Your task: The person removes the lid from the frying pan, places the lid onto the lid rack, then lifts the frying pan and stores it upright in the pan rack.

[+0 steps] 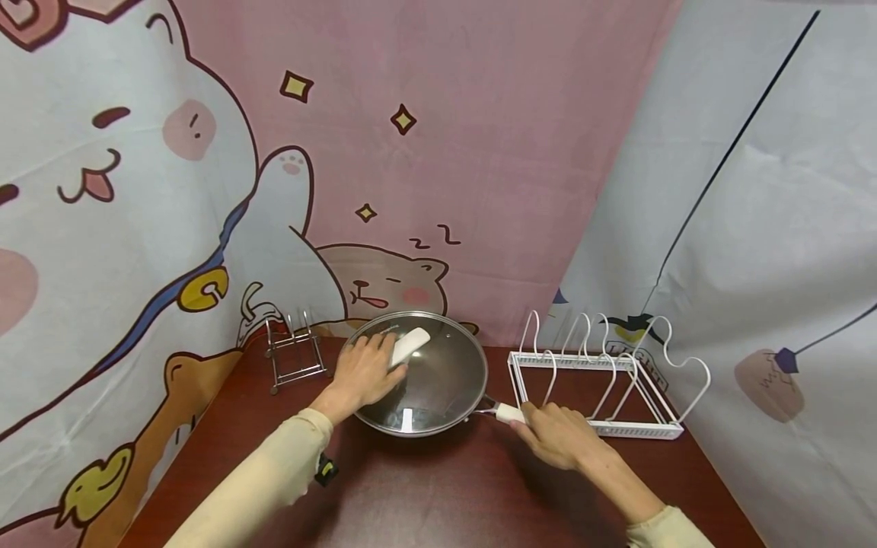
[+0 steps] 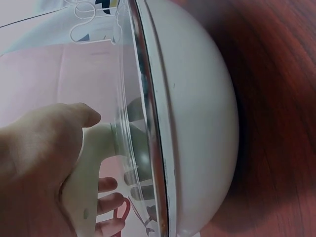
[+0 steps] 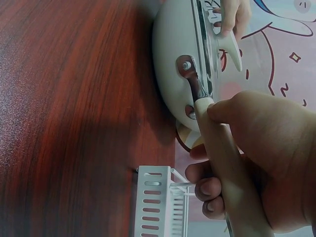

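A white wok (image 2: pixel 197 113) sits on the dark red table under a clear glass lid (image 1: pixel 438 380) with a metal rim. My left hand (image 1: pixel 366 367) grips the lid's white knob handle (image 1: pixel 411 345), its fingers curled beneath the grip in the left wrist view. In the right wrist view my right hand (image 3: pixel 266 153) wraps round the wok's long pale handle (image 3: pixel 222 158), thumb along its top near the metal bracket (image 3: pixel 190 71). The lid rests on the wok's rim.
Right of the wok stands a white wire rack (image 1: pixel 633 431) with several curved dividers. A small metal rack (image 1: pixel 298 374) is at the back left of the table (image 1: pixel 411 502). A printed cloth (image 1: pixel 466 167) hangs behind.
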